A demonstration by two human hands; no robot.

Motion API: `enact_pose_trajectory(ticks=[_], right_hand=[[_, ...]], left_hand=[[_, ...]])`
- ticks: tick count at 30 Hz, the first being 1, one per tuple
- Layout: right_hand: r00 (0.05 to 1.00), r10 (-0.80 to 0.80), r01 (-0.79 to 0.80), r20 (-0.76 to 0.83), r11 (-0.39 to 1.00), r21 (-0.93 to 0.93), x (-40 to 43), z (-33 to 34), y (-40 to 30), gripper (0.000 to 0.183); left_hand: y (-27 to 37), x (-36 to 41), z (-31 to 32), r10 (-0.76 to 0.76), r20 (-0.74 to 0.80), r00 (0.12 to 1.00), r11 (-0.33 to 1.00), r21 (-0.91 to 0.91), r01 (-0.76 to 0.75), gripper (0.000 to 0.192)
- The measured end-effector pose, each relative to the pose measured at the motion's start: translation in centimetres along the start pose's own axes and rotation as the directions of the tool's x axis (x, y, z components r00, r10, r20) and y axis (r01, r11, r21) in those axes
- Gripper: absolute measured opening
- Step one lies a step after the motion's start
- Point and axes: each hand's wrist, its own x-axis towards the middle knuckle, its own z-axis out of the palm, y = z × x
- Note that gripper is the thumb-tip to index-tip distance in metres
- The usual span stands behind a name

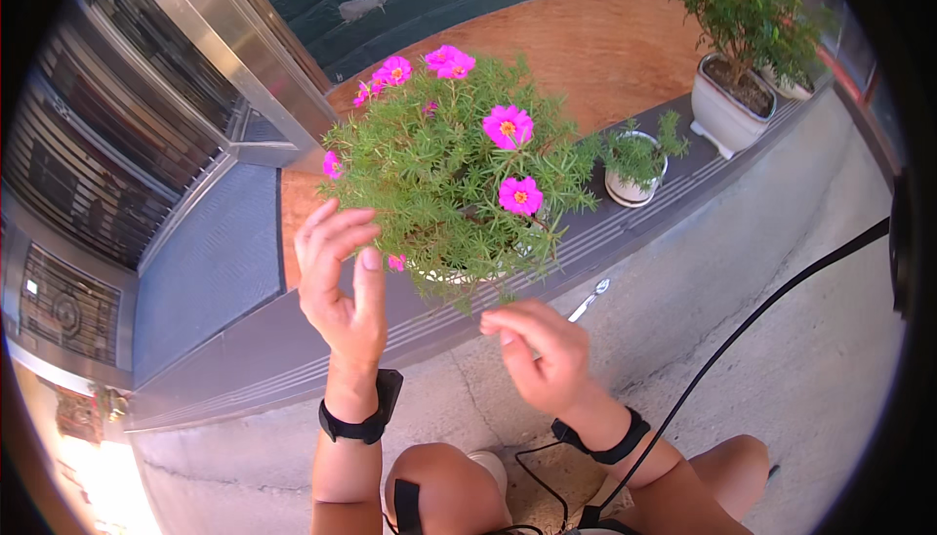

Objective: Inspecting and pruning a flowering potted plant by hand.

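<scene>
A bushy moss rose (454, 161) with needle-like green leaves and several magenta flowers grows in a white pot (454, 273), mostly hidden by foliage. My left hand (344, 279) is at the plant's lower left edge, fingers spread and holding nothing. Below the front of the plant is my right hand (545, 348), its fingers curled and the thumb near the index finger. A slim metal tool (589, 301), perhaps a spoon, shows past that hand's knuckles. The hand covers part of it, so I cannot tell whether it is held or lies on the concrete.
A grey ledge with grooved lines (622, 224) carries a small potted plant (634, 169) and a shrub in a white footed pot (732, 107). Brown board (622, 37) lies behind. A metal-framed door (110, 110) stands left. A black cable (739, 330) crosses the right side over concrete (790, 271).
</scene>
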Motion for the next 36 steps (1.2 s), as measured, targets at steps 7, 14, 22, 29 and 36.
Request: enact_pose_trajectory(ticks=[7,14,22,29,36], right_hand=[[0.994,0.026,0.024,0.103,0.887,-0.462,1.5,3.1,0.5,0.042],[0.981,0.175,-0.06,0.089,0.699,-0.713,2.2,2.5,0.7,0.053],[0.954,0.297,-0.268,-0.046,0.771,-0.578,1.1,0.3,2.4,0.055],[0.962,0.274,-0.224,-0.009,0.767,-0.601,1.5,0.6,1.5,0.053],[0.978,0.169,-0.037,0.119,0.711,-0.702,3.2,1.6,-1.1,0.037]], left_hand=[[-2.0,-3.5,0.0,-0.102,0.024,0.994,0.993,0.055,0.101,0.008],[-0.9,-3.7,-0.3,-0.042,0.053,0.998,0.999,-0.032,0.043,0.01],[-0.5,-3.7,0.8,-0.005,0.295,0.956,0.988,0.147,-0.04,0.023],[-0.4,-4.2,3.3,-0.031,0.393,0.919,0.95,0.298,-0.095,0.044],[-1.2,-4.4,3.1,-0.261,0.245,0.934,0.871,0.478,0.118,0.055]])
